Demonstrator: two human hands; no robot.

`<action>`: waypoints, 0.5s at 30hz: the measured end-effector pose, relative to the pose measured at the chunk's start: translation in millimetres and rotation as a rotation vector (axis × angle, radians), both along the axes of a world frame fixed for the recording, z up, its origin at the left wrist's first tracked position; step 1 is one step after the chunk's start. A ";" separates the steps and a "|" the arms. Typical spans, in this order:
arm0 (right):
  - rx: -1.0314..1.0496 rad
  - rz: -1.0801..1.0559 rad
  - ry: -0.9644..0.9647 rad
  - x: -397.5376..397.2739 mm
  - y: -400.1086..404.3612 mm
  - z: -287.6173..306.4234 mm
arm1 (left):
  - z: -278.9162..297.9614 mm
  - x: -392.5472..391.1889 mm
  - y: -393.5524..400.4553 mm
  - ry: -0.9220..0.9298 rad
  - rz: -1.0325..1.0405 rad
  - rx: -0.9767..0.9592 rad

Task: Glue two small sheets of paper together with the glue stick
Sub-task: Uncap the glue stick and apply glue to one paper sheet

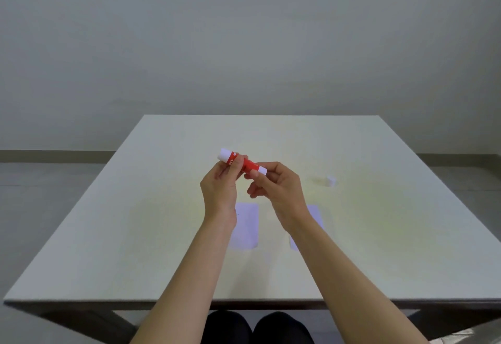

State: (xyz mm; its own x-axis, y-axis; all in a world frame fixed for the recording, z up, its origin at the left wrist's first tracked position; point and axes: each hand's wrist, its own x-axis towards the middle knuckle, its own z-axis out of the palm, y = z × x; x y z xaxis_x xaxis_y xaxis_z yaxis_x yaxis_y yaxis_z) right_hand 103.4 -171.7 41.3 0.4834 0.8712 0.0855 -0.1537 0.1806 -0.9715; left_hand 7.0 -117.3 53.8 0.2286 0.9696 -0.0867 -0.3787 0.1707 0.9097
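Head view: both hands hold the glue stick (242,164) above the middle of the pale counter (135,208), lifted clear of its surface. The left hand (221,189) pinches the red barrel between thumb and fingers near its far, white end, which points up and away to the left. The right hand (276,189) closes its thumb and fingertips on the near white end of the stick; its other fingers curl in below.

Beneath the left wrist, on the counter, lies one small sheet of paper (246,225); the wrist covers its left edge. A second small sheet (313,213) lies beneath the right wrist and forearm, which hide most of it, so only its right strip and a near corner show. The two sheets lie apart, with bare counter between them.

To the right of the right hand, and beyond it, a small white object (330,180), perhaps the cap, rests on the counter, well apart from both sheets
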 end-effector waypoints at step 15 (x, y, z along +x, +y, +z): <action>0.001 0.081 0.234 2.9 -4.7 -2.4 | -3.4 2.0 1.4 0.039 -0.044 0.119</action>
State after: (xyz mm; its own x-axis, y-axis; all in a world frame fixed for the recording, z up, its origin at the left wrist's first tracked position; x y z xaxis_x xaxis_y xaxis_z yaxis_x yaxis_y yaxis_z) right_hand 106.3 -176.3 38.9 0.4184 0.9080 -0.0192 -0.3884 0.1598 -0.9076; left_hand 8.9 -115.8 50.4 0.2698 0.9627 0.0189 -0.3369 0.0760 0.9385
